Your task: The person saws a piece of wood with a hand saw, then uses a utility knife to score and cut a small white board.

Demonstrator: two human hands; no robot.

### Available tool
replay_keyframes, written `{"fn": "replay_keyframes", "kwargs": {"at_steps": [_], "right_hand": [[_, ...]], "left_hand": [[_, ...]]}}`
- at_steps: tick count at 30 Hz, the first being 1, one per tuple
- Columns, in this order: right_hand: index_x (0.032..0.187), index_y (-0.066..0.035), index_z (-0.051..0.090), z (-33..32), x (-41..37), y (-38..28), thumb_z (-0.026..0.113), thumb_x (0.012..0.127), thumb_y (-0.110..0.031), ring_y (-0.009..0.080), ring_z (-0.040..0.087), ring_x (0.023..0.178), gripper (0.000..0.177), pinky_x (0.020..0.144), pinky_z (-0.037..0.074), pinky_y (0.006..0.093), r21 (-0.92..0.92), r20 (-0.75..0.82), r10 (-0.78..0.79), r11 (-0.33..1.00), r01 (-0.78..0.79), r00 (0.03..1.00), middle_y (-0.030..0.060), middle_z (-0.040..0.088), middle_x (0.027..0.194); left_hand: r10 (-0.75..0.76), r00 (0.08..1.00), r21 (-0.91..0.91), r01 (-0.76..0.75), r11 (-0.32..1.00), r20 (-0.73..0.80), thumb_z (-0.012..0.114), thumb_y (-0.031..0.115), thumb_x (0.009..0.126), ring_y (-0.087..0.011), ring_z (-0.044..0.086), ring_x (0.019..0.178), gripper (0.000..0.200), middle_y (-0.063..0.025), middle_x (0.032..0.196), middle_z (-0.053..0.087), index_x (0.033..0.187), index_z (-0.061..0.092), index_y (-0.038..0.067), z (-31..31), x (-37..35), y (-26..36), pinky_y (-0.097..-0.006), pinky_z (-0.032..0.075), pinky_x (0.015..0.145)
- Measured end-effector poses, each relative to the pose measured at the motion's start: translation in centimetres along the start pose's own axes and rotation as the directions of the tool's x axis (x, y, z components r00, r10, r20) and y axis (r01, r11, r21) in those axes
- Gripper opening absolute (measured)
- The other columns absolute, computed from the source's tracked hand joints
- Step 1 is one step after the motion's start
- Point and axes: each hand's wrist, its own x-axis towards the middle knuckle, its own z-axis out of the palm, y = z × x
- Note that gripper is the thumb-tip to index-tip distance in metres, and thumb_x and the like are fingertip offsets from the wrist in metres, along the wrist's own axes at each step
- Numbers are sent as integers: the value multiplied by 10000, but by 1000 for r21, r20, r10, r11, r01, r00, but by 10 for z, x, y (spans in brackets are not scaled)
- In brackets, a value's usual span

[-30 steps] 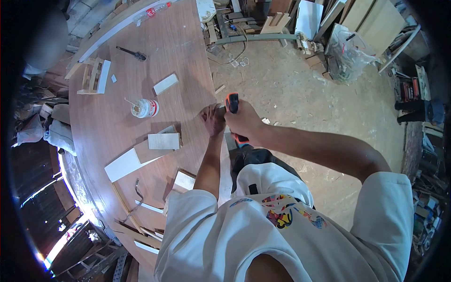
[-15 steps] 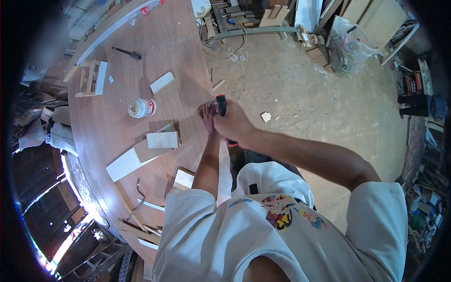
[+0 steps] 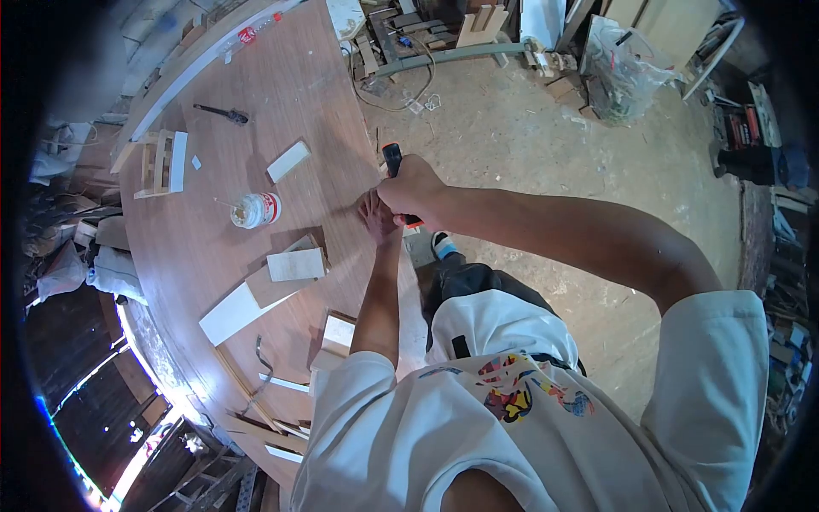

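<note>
At the right edge of the wooden table [image 3: 328, 98], my right hand [image 3: 414, 189] is wrapped round a black and orange tool [image 3: 392, 160], whose two ends stick out of the fist. My left hand [image 3: 375, 213] lies on the table edge right beside it, fingers apart and pressed down; whether anything lies under it is hidden. To the left stand an open jar [image 3: 254, 210] with a red and white label and a white block [image 3: 288, 162]. Nearer my left forearm are another white block [image 3: 294, 264] and a long board [image 3: 235, 311].
A dark brush-like tool [image 3: 222, 113], a small wooden frame [image 3: 162, 164] and a plastic bottle [image 3: 256, 30] lie farther off on the table. Wood strips [image 3: 281, 452] lie at its near end. Right of the table, a plastic bag [image 3: 627, 77] and scrap wood stand on the floor.
The view has shifted slightly. My right hand and the tool have moved up a little and the tool's tilt has changed; my left hand remains on the table edge. A striped shoe now shows below.
</note>
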Motion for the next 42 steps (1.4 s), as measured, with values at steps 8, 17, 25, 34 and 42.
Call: {"fn": "replay_keyframes", "kwargs": {"at_steps": [8,17,25,34,42], "right_hand": [[849,9,488,42,87,125,533,739,-89,279,591,578,154,559,461,375,-151,-277,-427,904,399,861,177,553,708],[894,51,514,32,77,111,547,733,-96,377,604,704,221,658,481,444,-83,-212,-365,931,356,907,215,585,714],[800,-64,403,-3,6,21,450,819,-9,138,418,412,75,374,382,327,305,143,-45,952,-1,989,43,417,573],[824,-61,421,-15,-34,22,456,808,-16,143,430,449,58,381,389,326,172,15,-37,985,34,999,64,462,656],[835,-43,449,10,27,64,474,775,-43,195,526,500,65,439,429,344,3,-77,-166,986,167,983,104,506,678]], "left_hand": [[88,991,296,-114,948,102,549,225,785,-246,499,1079,277,-53,1062,560,1030,604,107,4,4,-19,-419,330,915],[109,984,218,-138,966,138,574,203,763,-227,498,1078,300,-29,1067,555,1053,589,130,-4,10,-7,-417,325,917],[57,993,167,-73,983,101,610,238,727,-226,497,1049,330,-41,1017,537,1038,568,135,-1,4,-6,-435,319,906],[37,977,165,-72,984,208,633,248,698,-240,470,1114,367,-46,1090,544,1041,572,134,8,4,-24,-431,311,920],[3,976,154,-37,987,218,589,227,752,-258,476,1119,319,-52,1100,558,1049,591,110,0,6,-13,-435,303,942]]}}
